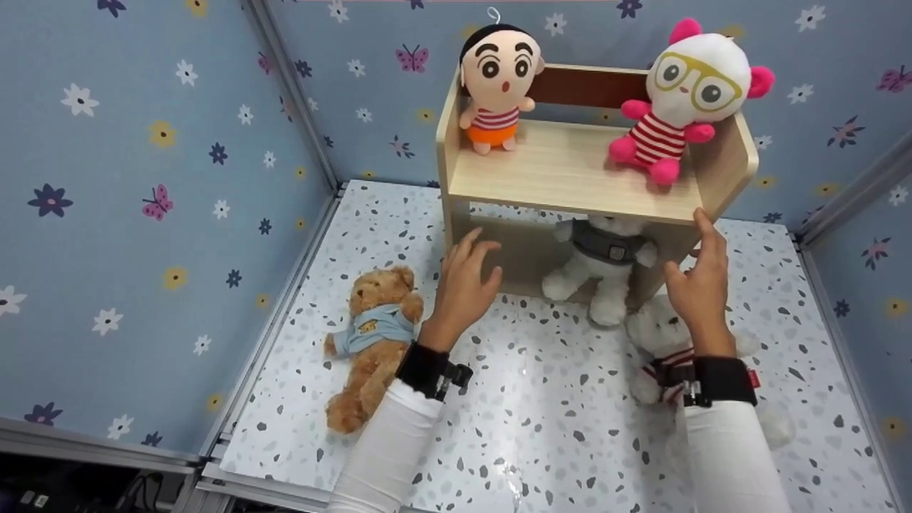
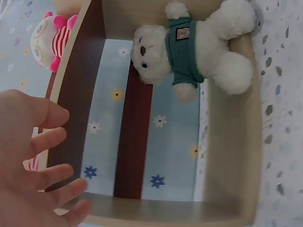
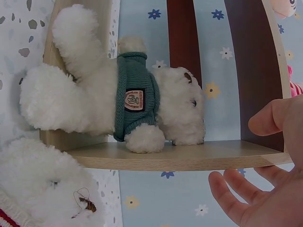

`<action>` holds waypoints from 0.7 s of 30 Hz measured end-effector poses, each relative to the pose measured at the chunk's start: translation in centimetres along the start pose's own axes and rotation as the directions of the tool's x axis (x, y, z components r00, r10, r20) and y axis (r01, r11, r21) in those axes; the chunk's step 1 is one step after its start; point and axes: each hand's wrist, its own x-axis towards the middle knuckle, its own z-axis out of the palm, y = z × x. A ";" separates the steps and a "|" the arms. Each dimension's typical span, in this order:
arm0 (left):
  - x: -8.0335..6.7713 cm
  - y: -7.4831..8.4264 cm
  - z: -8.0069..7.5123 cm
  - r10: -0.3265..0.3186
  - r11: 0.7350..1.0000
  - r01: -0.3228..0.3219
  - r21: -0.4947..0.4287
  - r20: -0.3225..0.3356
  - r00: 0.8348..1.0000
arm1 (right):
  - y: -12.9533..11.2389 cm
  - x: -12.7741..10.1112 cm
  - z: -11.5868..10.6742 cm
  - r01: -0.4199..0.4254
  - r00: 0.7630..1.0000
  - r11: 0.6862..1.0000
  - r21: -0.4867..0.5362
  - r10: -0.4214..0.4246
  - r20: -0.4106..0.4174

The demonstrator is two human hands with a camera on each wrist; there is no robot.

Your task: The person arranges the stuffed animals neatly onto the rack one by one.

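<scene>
A small wooden shelf (image 1: 570,160) stands in front of me. My left hand (image 1: 467,281) hovers by its left front edge, fingers spread and holding nothing. At the right front corner, my right hand (image 1: 702,285) has its index fingertip at the shelf edge; whether it touches cannot be told. In the right wrist view its thumb and fingers lie apart around the side panel (image 3: 189,161). Inside the lower compartment sits a white teddy bear (image 2: 189,52) in a green sweater. Partly behind my right wrist lies another white bear (image 1: 652,328) in a striped top.
On the shelf top are a boy doll (image 1: 499,92) in orange shorts, at left, and a pink-and-white panda plush (image 1: 662,135), at right. A brown bear (image 1: 377,335) in a blue shirt lies left on the speckled table (image 1: 541,427). Flowered blue panels (image 1: 142,214) enclose it.
</scene>
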 end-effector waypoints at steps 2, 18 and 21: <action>-1.3 -0.8 0.0 -0.016 1.000 0.017 -0.022 0.027 1.000 | 0.0 -0.1 0.1 0.004 1.000 1.000 0.002 -0.004 -0.001; -9.4 -4.0 -1.0 -0.245 0.966 0.243 -0.086 -0.019 0.969 | -0.1 -0.2 0.0 -0.056 0.998 0.998 0.016 0.056 0.011; -10.3 -4.4 -1.5 -0.289 0.957 0.289 -0.019 -0.092 0.953 | -0.1 -0.3 0.2 -0.072 0.997 0.997 0.010 0.072 0.028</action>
